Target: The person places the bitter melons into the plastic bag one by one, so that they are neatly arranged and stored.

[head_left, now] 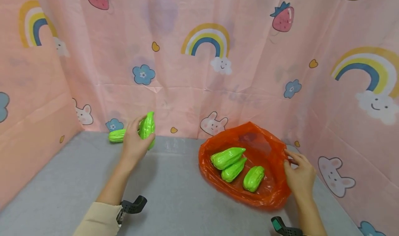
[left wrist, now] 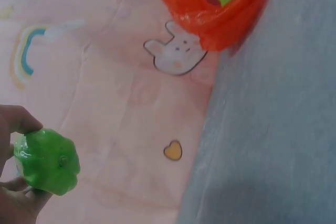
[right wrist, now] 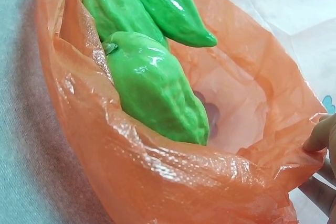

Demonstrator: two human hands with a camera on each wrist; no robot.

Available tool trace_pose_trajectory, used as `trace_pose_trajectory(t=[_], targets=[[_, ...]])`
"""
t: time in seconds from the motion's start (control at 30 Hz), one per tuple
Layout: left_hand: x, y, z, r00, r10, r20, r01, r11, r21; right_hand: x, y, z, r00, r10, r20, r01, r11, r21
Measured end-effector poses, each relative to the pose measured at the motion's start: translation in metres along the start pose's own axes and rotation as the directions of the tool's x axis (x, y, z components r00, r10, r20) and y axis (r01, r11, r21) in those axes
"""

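Note:
My left hand (head_left: pixel 133 146) grips a glossy green bitter melon (head_left: pixel 148 128), raised near the back of the table and pointing upward. In the left wrist view the stem end of this bitter melon (left wrist: pixel 50 162) faces the camera between fingers and thumb. Partly hidden behind that hand lies another green bitter melon (head_left: pixel 116 136). To the right, an orange-red plastic bag (head_left: pixel 215 182) stands with its mouth spread wide. Inside it are three bitter melons (right wrist: pixel 155 90), two of them side by side. My right hand (head_left: pixel 300 173) pinches the bag's right rim between thumb and fingers.
The grey table (head_left: pixel 174 194) meets a pink curtain (head_left: pixel 174 101) printed with rainbows, rabbits and strawberries at the back. The curtain also lines both sides. Black wrist mounts (head_left: pixel 134 205) sit on both forearms.

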State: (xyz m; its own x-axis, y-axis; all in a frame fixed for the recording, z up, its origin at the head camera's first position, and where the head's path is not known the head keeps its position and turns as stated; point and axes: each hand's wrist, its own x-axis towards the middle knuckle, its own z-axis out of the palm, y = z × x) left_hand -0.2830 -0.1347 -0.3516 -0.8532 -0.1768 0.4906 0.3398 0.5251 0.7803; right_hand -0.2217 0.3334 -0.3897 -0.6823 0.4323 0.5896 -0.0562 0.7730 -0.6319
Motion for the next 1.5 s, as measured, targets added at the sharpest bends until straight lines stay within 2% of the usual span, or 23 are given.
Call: trace_pose_trajectory(t=[0.23,0.33,0.5,0.7,0.93,1.03,1.17,1.33,1.5], targets=[[-0.006,0.014,0.012,0.997,-0.011,0.08,0.015,0.999,-0.043,0.002,-0.001,0.0,0.999,-0.03,-0.024,0.03,1.0,-0.001],[-0.008,0.02,0.015,0.994,0.013,0.112,-0.007,0.998,-0.055,0.002,-0.002,0.001,0.998,-0.058,-0.034,0.059,0.998,0.009],[-0.01,0.032,0.025,0.99,0.087,0.109,-0.074,0.991,-0.114,0.002,-0.003,0.002,0.997,-0.072,-0.042,0.073,0.997,0.022],[-0.012,0.047,0.044,0.991,0.108,0.081,-0.091,0.978,-0.188,0.001,-0.002,0.002,0.999,-0.028,-0.018,0.028,0.999,0.024],[-0.02,0.058,0.068,0.976,0.186,0.115,-0.159,0.965,-0.209,0.0,-0.003,0.002,1.0,0.004,-0.013,-0.005,1.0,-0.002],[-0.024,0.063,0.078,0.97,0.185,0.157,-0.147,0.963,-0.227,-0.001,-0.002,0.002,1.0,0.0,-0.022,0.0,1.0,0.002],[-0.028,0.072,0.092,0.962,0.165,0.218,-0.099,0.953,-0.286,-0.001,-0.001,0.002,1.0,-0.009,-0.03,0.009,1.0,0.007],[-0.033,0.084,0.11,0.944,0.197,0.263,-0.091,0.926,-0.365,-0.001,-0.001,0.002,0.999,-0.018,-0.034,0.018,1.0,0.007],[-0.043,0.094,0.127,0.928,0.201,0.315,-0.071,0.922,-0.381,-0.001,-0.002,0.002,0.999,-0.011,-0.03,0.011,1.0,0.012]])
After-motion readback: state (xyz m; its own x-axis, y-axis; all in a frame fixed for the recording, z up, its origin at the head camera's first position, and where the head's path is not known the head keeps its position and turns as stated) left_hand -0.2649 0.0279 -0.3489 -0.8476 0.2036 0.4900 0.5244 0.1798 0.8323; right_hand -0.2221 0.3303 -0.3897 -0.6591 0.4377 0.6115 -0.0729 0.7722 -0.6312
